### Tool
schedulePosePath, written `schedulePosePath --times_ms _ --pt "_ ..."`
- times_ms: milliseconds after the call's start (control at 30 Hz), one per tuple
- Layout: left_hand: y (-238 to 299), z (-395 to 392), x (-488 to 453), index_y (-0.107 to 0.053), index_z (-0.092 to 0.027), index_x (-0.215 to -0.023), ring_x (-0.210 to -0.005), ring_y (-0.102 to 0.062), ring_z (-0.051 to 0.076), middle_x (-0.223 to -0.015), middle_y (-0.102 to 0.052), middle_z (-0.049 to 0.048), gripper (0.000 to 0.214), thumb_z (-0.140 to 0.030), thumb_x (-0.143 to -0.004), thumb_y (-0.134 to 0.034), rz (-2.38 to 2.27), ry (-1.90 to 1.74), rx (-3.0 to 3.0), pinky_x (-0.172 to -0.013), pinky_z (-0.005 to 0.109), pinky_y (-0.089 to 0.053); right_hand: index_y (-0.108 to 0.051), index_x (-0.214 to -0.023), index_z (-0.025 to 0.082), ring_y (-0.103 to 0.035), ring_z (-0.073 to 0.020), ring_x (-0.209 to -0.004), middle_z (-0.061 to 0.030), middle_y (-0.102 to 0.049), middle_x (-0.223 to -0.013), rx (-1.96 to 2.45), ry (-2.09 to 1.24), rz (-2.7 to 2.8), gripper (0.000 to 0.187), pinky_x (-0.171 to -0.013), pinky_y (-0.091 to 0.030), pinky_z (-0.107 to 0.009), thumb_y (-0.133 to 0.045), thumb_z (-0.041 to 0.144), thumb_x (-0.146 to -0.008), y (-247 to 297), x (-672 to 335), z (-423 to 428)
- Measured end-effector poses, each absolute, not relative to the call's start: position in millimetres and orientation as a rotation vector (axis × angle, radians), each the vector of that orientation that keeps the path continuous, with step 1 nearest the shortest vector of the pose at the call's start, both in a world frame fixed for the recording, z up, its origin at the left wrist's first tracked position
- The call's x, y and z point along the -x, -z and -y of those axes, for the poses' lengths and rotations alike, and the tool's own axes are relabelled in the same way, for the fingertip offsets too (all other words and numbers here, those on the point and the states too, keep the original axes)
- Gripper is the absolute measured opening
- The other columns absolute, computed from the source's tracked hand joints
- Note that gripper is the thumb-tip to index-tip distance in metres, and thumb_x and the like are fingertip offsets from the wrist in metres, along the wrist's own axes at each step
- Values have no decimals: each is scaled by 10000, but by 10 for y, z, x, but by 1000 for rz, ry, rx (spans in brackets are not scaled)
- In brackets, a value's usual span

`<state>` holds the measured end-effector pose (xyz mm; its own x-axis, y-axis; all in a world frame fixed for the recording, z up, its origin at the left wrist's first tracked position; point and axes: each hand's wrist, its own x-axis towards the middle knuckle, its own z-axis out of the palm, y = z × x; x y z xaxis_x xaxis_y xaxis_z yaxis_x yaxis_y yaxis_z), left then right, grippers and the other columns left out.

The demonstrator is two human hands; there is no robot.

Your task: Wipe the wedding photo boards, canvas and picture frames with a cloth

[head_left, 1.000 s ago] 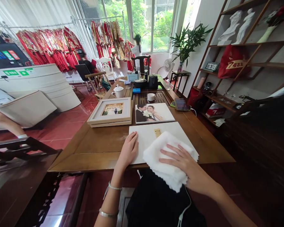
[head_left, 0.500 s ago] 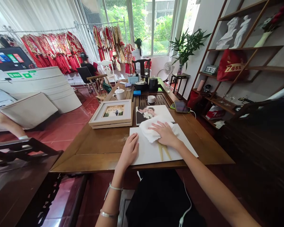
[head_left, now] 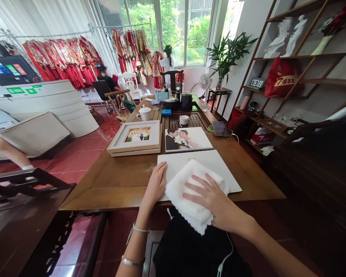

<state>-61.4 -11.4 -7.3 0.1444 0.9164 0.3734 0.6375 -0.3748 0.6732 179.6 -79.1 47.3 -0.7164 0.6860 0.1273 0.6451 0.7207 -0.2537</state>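
Note:
A white board [head_left: 227,169] lies near the front edge of the wooden table. My left hand [head_left: 156,184] rests along the board's left side, fingers stretched out and close together. My right hand [head_left: 219,202] lies over a fluffy white cloth [head_left: 177,190] with its fingers spread, bearing down on it. The cloth covers the board's near middle and hangs past the table's front edge. A small yellowish bit shows at the cloth's far corner; the rest of that shape is hidden. Just behind the board lies a couple's photo print [head_left: 196,138].
Stacked picture frames [head_left: 154,132] lie left of the print. A lidded white cup [head_left: 144,114], a small white cup [head_left: 184,120] and a phone [head_left: 222,130] on a cable are farther back. The wooden table [head_left: 115,177] has a chair [head_left: 31,188] at its left.
My right hand has pulled the cloth toward me, from the board's far part to its near edge and beyond. The yellowish strips are now mostly covered. My left hand has barely moved.

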Motion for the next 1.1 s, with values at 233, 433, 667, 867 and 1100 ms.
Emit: schedulePosePath --times_ms 233,433,667,867,1100 --pt "79 118 612 -561 -184 -1244 -1337 -422 214 -1388 -509 110 385 -205 -928 -343 -1466 -1105 -2079 -1141 446 -319 -499 -1333 350 -216 -250 -1411 24 -425 -1468 961 -384 2738 617 -1144 -90 -541 -537 140 -753 -569 -1916 835" --pt "81 107 615 -570 -193 -1238 -1336 -421 214 -1375 -523 105 395 -174 -918 -339 -1463 -1094 -2086 -1143 457 -313 -538 -1302 324 -255 -262 -1390 7 -457 -1445 1170 -326 2610 643 -1121 -128 -559 -521 96 -701 -498 -1756 224" --pt "70 106 621 -541 -170 -1251 -1326 -432 227 -1378 -508 126 392 -176 -904 -358 -1474 -1095 -2061 -1139 451 -318 -494 -1351 259 -212 -315 -1395 -50 -415 -1474 1432 -212 2538 680 -1105 -113 -586 -545 107 -690 -484 -1418 -281" --pt "-5 128 589 -511 -160 -1217 -1272 -476 231 -1323 -525 142 372 -126 -883 -352 -1478 -1117 -2056 -1101 439 -360 -490 -1354 260 -229 -326 -1378 -47 -435 -1459 1291 -135 2631 671 -1104 -81 -596 -548 118 -701 -461 -1385 -61" --pt "-22 147 608 -499 -179 -1061 -1145 -546 219 -1118 -582 109 267 -77 -838 -394 -1470 -1229 -2017 -1017 427 -421 -457 -1377 263 -183 -316 -1397 -44 -412 -1474 1186 -189 2667 743 -1118 -8 -577 -545 93 -660 -427 -1586 570"
